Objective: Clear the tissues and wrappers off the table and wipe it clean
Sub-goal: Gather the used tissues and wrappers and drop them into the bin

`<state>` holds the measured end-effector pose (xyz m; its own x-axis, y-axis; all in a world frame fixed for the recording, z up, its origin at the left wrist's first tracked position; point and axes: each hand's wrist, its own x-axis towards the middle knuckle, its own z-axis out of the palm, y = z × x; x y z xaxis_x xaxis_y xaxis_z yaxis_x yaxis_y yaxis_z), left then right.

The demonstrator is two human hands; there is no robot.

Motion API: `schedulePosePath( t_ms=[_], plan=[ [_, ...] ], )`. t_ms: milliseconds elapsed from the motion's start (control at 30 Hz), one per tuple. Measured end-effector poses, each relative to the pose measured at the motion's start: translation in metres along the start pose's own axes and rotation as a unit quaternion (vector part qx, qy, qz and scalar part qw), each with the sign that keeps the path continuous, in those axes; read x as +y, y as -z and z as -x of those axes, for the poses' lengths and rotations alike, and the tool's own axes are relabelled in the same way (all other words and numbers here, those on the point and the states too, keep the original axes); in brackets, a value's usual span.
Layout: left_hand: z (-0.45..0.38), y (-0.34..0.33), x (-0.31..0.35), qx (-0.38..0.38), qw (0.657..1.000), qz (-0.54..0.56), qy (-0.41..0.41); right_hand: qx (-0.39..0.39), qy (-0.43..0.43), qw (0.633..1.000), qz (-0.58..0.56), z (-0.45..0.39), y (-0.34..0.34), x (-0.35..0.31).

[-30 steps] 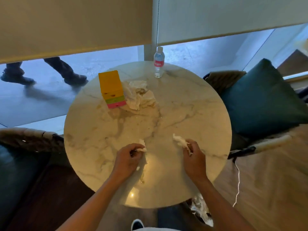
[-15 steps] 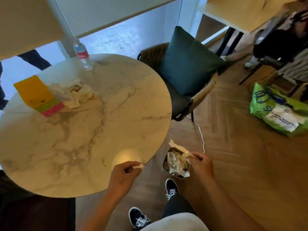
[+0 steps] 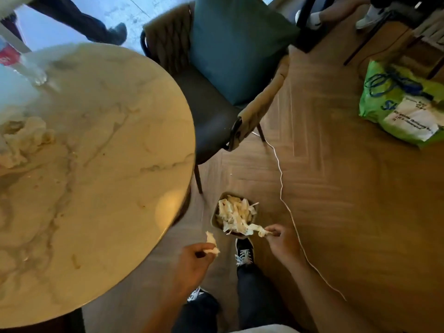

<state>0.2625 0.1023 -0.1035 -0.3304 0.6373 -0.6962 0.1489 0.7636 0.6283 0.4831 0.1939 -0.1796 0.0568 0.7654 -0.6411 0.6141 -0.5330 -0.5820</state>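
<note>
Nearest the camera: the person's dark trousers and two dark sneakers with white laces (image 3: 244, 252) on the herringbone wood floor (image 3: 348, 188). Left hand (image 3: 192, 263) is off the table's near right edge, fingers curled, pinching a small crumpled tissue scrap (image 3: 212, 243) that sticks up from the fingertips. Right hand (image 3: 283, 243) is out over the floor just right of the waste bin, thumb and fingers pinching a twisted tissue piece (image 3: 259, 230); its far end reaches the bin's near rim, touching or overlapping the pile inside, cannot tell which.

Small waste bin (image 3: 213, 218) stands on the floor between the table's right edge and the right hand, packed with crumpled white tissues (image 3: 234, 212) up to its rim. Thin white cable (image 3: 281, 179) runs across the floor from the chair leg past the right forearm.

Round marble table (image 3: 108, 176) fills the left half. Heap of used tissues (image 3: 26, 138) sits at its far left edge, partly cut off by the frame. Plastic water bottle with red label (image 3: 16, 62), blurred, stands at the far left edge of the tabletop.

Beyond the table's right edge: a dark chair (image 3: 211, 104) with a teal cushion (image 3: 235, 44) on it. Green plastic bag (image 3: 403, 102) lies on the floor far right. At the top, other people's legs and shoes, partly visible.
</note>
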Motion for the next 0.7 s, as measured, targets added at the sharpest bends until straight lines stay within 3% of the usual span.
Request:
schedulePosePath(
  t_ms=[300, 533, 700],
  plan=[
    [-0.093, -0.083, -0.008, -0.027, 0.991, -0.117, 0.051, -0.043, -0.1, 0.994, 0.007, -0.099, -0.034, 0.053],
    [-0.178, -0.108, -0.019, -0.108, 0.968, -0.226, 0.009, -0.061, -0.14, 0.988, -0.031, -0.173, -0.087, 0.063],
    [-0.23, -0.134, -0.026, -0.136, 0.962, -0.239, -0.005, -0.08, -0.164, 0.983, -0.006, -0.191, -0.103, 0.071]
  ],
)
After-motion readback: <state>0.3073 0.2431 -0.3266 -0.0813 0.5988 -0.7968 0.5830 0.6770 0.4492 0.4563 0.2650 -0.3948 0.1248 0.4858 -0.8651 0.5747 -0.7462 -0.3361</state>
